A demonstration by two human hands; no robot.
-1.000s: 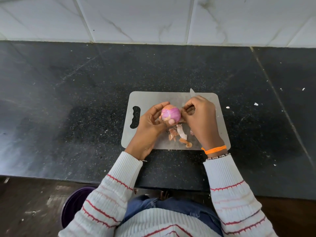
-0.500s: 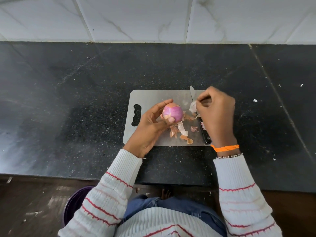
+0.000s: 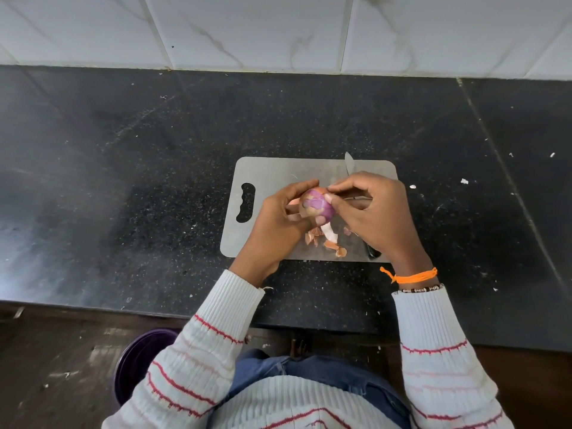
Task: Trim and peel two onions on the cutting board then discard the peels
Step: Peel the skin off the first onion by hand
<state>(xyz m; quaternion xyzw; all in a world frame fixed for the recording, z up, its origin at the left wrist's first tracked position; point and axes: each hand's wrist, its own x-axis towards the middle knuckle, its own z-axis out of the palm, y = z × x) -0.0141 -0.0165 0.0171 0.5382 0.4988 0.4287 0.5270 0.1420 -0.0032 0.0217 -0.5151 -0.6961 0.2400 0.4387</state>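
While both hands (image 3: 325, 212) grip the onion (image 3: 317, 205), peels (image 3: 325, 238) mid-board, cutting board (image 3: 278, 171) edges bare.

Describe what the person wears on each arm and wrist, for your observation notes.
Both arms are in ribbed white knitted sleeves with thin, slightly jagged red stripes across them, left sleeve and right sleeve alike. The right wrist carries an orange thread band with a loose knotted tail, and just below it a thin beaded bracelet. The left wrist shows nothing worn beyond the cuff.

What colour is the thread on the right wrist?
Bright orange thread, seen in the head view.
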